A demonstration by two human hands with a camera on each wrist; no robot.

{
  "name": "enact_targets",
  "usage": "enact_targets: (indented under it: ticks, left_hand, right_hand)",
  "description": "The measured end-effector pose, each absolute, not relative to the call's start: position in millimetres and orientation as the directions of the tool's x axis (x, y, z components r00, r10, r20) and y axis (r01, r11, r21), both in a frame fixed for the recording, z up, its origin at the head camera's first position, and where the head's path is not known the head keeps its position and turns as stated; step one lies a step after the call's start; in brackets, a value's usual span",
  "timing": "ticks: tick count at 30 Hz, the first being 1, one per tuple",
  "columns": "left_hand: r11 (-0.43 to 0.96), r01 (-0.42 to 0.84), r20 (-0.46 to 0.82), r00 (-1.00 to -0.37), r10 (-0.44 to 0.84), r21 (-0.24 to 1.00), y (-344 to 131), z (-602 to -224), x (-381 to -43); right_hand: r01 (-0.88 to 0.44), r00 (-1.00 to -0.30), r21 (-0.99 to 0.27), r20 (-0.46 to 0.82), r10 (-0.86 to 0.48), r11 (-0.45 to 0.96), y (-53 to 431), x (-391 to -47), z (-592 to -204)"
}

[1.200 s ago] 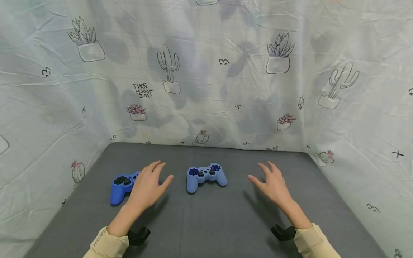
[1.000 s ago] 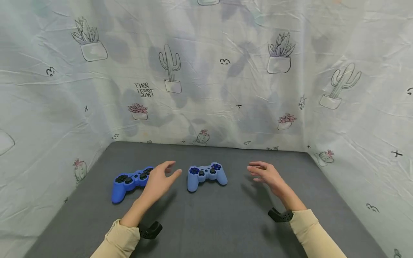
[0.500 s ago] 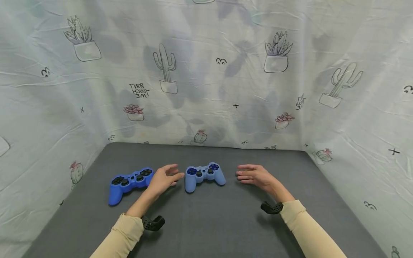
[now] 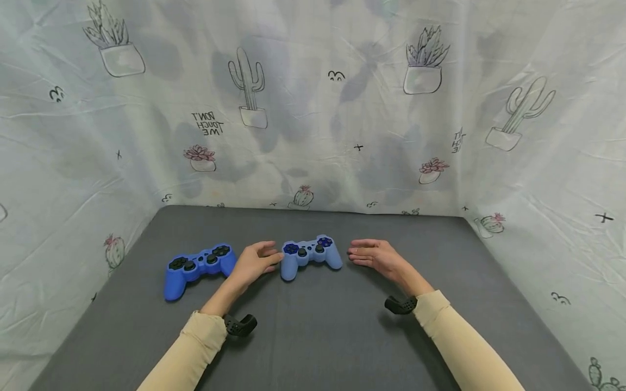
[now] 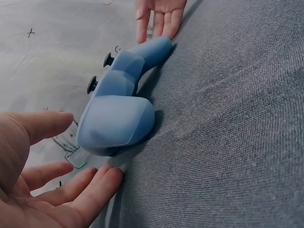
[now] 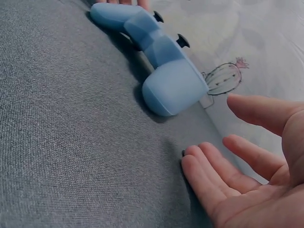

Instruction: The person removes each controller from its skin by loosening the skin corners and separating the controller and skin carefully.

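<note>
A light blue game controller [image 4: 310,257] lies on the grey cloth surface between the two hands. Beside its left grip is my left hand [image 4: 254,264], fingers loosely extended and thumb tip right at the controller's edge. In the left wrist view a small gap shows between those fingers and the light blue grip [image 5: 116,121]. My right hand [image 4: 381,257] is held a little off the controller's right side, palm facing it, fingers relaxed and holding nothing. A darker blue controller [image 4: 198,267] lies to the left, its right grip close behind my left hand.
The grey cloth-covered table [image 4: 313,336] is walled at the back and sides by a white curtain [image 4: 303,125] printed with cacti and succulents. Black wrist cameras [image 4: 240,326] are strapped under both wrists, close over the cloth.
Both hands have moved inward toward the light blue controller, the left one rightward off the darker controller, the right one leftward. Neither controller has visibly shifted on the table. The head view has tilted slightly down.
</note>
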State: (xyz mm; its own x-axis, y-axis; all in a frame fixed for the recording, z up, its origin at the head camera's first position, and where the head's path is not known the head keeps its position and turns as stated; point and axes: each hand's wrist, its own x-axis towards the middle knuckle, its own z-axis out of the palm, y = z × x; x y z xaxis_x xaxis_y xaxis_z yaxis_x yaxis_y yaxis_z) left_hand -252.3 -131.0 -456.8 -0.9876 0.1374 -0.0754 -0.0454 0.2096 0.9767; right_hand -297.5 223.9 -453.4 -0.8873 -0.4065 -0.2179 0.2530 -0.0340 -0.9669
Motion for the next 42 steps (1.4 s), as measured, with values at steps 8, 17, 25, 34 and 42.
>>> enact_targets:
  ticks: [8,17,25,34,42]
  left_hand:
    - [0.162,-0.068,-0.091,-0.985,0.145,0.985,-125,-462,-253]
    - [0.095,-0.108,-0.120,-0.985,0.122,0.990,-116,-468,-251]
    - [0.108,-0.086,-0.099,-0.988,0.120,0.990,-115,-469,-250]
    - [0.122,-0.014,-0.032,-0.990,0.140,0.992,-116,-465,-245]
    - [0.225,0.118,0.109,-0.993,0.051,0.967,-109,-463,-236]
  right_hand:
    - [0.261,-0.881,-0.965,-0.231,-0.414,-0.017,217,-299,-458]
    - [0.265,-0.879,-0.964,-0.246,-0.409,0.009,200,-295,-465]
    - [0.255,-0.926,-0.966,-0.255,-0.277,0.037,189,-289,-467]
    - [0.257,-0.945,-0.966,-0.254,-0.207,0.017,183,-272,-463]
    - [0.114,-0.965,-0.989,-0.132,-0.225,0.091,179,-254,-449]
